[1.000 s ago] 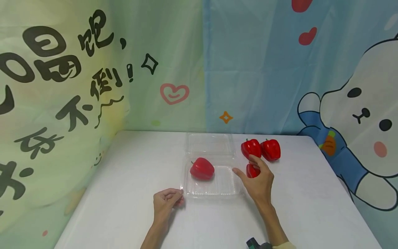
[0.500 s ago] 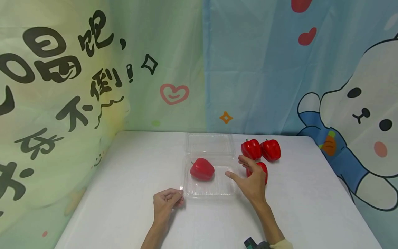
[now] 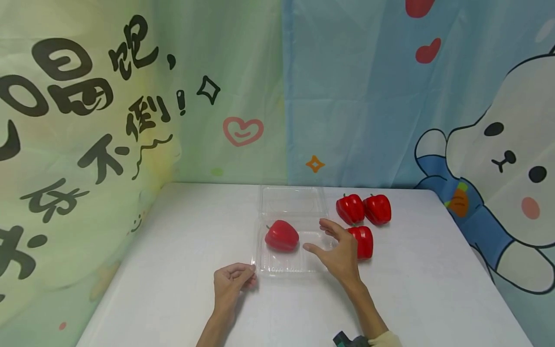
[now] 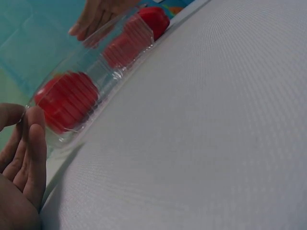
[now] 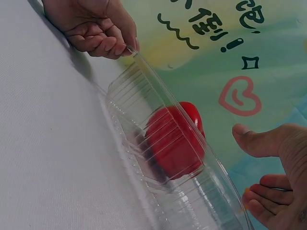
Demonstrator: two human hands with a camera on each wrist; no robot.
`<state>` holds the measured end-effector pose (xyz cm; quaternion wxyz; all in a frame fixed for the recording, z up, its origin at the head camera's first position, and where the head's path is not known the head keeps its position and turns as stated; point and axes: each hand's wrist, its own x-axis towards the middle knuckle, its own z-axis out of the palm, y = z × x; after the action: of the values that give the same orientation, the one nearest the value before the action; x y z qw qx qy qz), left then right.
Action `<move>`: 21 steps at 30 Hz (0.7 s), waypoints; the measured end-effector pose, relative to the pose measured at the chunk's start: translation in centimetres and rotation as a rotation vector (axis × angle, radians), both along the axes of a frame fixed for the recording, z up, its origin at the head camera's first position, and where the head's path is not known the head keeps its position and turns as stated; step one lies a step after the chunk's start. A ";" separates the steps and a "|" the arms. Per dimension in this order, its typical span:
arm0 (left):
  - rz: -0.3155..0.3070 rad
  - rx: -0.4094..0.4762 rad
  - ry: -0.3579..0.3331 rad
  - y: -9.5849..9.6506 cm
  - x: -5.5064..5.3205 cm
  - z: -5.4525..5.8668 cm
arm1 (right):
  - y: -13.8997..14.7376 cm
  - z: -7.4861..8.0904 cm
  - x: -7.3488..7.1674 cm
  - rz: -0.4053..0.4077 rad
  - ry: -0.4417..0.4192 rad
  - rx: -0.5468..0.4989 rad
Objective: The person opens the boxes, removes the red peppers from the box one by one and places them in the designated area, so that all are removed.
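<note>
A clear plastic clamshell box (image 3: pixel 277 266) lies on the table with its lid (image 3: pixel 292 200) folded back. One red bell pepper (image 3: pixel 282 236) sits in the left half of the box. My left hand (image 3: pixel 231 283) pinches the near left corner of the box between thumb and fingers, as the right wrist view shows up close at the rim (image 5: pixel 158 79). Over the right side of the box is my right hand (image 3: pixel 342 255), thumb and fingers spread apart with nothing between them. Just right of that hand stands another red bell pepper (image 3: pixel 362 242), partly hidden by it.
Two more red bell peppers (image 3: pixel 350 209) (image 3: pixel 377 209) stand side by side at the back right of the white table (image 3: pixel 182 250). A printed cloth (image 3: pixel 347 96) hangs behind the table's far edge. A dark device (image 3: pixel 351 340) is at my right wrist.
My right hand has moved left, away from the nearest loose pepper and over the right side of the box, uncovering more of that pepper. The left hand stays at the corner.
</note>
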<state>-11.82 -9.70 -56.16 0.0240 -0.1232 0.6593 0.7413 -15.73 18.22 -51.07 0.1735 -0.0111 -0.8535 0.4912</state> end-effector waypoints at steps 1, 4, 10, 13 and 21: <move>-0.001 0.001 0.000 0.0 0.0 0.0 | -0.1 0.0 0.0 0.006 -0.006 0.001; -0.002 0.000 0.001 0.0 0.0 0.0 | -0.5 0.0 -0.1 0.023 -0.036 0.002; -0.001 -0.003 -0.001 0.0 0.0 -0.2 | -1.0 0.0 -0.2 0.051 -0.085 -0.005; -0.002 -0.006 -0.002 0.0 -0.1 -0.2 | -1.3 -0.1 -0.3 0.065 -0.088 -0.008; -0.001 -0.015 0.010 0.0 0.0 -0.1 | -1.7 -0.1 -0.6 0.089 -0.099 0.002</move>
<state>-11.85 -9.68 -56.28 0.0203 -0.1193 0.6649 0.7371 -16.35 16.48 -51.20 0.1089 0.0028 -0.8612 0.4964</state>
